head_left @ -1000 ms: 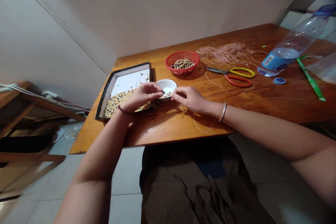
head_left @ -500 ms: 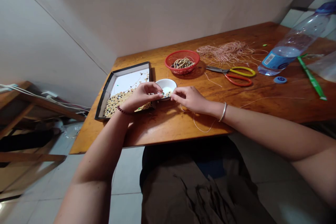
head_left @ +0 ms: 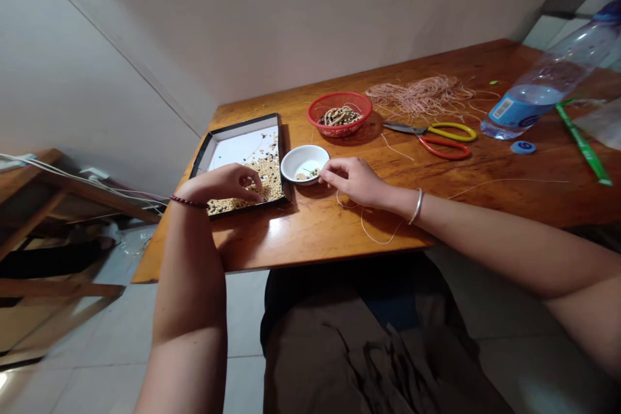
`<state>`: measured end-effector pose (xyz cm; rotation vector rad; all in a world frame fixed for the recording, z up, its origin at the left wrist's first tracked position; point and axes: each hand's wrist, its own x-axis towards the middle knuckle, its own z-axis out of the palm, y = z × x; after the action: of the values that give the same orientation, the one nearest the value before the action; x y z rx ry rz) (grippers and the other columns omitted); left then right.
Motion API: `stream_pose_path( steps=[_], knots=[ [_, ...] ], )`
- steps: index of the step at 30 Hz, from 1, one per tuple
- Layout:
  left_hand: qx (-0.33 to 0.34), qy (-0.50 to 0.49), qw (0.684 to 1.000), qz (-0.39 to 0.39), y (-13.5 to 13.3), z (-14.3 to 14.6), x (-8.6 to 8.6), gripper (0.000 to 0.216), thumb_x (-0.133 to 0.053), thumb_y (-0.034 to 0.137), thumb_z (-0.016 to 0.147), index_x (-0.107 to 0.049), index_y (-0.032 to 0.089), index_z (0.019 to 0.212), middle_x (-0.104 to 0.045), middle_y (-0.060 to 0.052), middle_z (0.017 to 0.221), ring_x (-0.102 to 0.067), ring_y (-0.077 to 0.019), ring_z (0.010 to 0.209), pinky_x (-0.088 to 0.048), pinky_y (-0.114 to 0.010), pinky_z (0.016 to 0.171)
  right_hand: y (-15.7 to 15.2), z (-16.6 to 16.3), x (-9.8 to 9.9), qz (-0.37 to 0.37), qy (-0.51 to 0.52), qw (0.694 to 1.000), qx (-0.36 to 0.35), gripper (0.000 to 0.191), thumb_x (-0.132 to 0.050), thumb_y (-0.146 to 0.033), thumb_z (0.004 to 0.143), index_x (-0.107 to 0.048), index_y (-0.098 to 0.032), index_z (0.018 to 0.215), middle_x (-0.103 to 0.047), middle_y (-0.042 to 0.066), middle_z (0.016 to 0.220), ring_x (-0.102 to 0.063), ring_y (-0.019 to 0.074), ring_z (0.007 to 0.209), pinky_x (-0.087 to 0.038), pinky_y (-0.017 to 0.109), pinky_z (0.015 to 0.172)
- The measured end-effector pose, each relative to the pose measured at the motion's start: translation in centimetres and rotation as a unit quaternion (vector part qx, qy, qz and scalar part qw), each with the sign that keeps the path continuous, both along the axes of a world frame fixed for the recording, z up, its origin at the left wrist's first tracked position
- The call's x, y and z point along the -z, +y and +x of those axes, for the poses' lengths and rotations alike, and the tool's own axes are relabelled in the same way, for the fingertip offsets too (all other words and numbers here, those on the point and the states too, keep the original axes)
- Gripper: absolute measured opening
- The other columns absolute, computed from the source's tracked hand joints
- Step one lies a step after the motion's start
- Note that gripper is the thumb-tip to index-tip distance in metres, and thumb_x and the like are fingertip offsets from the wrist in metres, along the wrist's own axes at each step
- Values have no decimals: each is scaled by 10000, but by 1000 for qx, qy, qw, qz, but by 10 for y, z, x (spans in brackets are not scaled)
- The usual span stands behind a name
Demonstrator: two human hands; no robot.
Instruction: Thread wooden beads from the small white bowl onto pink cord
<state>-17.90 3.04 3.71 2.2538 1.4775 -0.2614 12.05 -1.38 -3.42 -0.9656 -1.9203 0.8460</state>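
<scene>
My left hand (head_left: 228,182) reaches into a shallow black-edged tray (head_left: 213,136), over a bed of small beads (head_left: 269,174), mostly cream with some dark ones. Its thumb and forefinger curl together in a pinch at the beads; anything between their tips is too small to make out. At the right rim of a small white bowl (head_left: 291,171), my right hand (head_left: 349,180) pinches a thin string (head_left: 363,223) that loops down onto the table. Inside the bowl lie some beads (head_left: 305,174) and a thin dark green line.
Behind the bowl stands a red basket (head_left: 339,132) of strung beads. Tangled pink string (head_left: 422,94), scissors (head_left: 449,140) with yellow and red handles, a tilted-looking water bottle (head_left: 533,103), its blue cap (head_left: 522,147) and a green strip (head_left: 585,145) lie to the right on the wooden table (head_left: 286,239).
My left hand has moved left from the bowl into the bead tray. My right hand stays by the bowl's rim; the bowl's inside now shows more fully.
</scene>
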Motion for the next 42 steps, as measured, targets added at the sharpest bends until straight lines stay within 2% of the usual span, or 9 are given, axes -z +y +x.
stream_pose_path(
  steps=[7,11,15,20,31,42],
  knots=[
    [-79,27,993,87,1,3,0,372,-661,506,687,-715,205,899,-628,-23,736,-526,-134,647,-338,-224,568,1,2,0,6,1,1000,11,309,-511,-384,894,-675,-146,784,-674,42,711,-592,154,676,-410,260,630],
    [-75,28,991,112,1,-3,-2,326,-610,479,731,-728,212,874,-630,-19,724,-522,-133,647,-339,-228,572,1,2,0,4,5,1000,9,304,-514,-386,891,-675,-150,789,-679,44,725,-594,158,681,-412,263,631],
    [-48,24,997,60,2,-5,3,285,-648,443,680,-748,234,845,-653,0,702,-502,-121,605,-319,-229,547,0,2,0,5,1,1000,11,299,-513,-377,892,-679,-149,794,-678,44,723,-596,160,684,-412,265,629],
    [-46,8,999,19,1,-1,6,284,-664,435,664,-754,240,850,-718,-4,816,-583,-146,709,-383,-229,622,0,2,0,2,-2,1000,9,294,-511,-369,893,-681,-150,797,-681,45,731,-595,158,676,-409,268,627],
    [-48,22,999,13,2,5,7,325,-662,429,662,-757,190,860,-730,-23,818,-603,-155,708,-383,-233,600,0,2,0,10,-9,1000,12,287,-513,-356,895,-680,-147,791,-680,42,735,-586,150,678,-399,260,628],
    [-65,40,997,26,3,9,12,259,-670,358,631,-752,170,789,-730,-28,787,-628,-174,743,-398,-236,628,1,1,1,6,-3,1000,7,271,-521,-344,891,-683,-148,794,-694,49,752,-603,160,698,-418,265,639]
  ],
)
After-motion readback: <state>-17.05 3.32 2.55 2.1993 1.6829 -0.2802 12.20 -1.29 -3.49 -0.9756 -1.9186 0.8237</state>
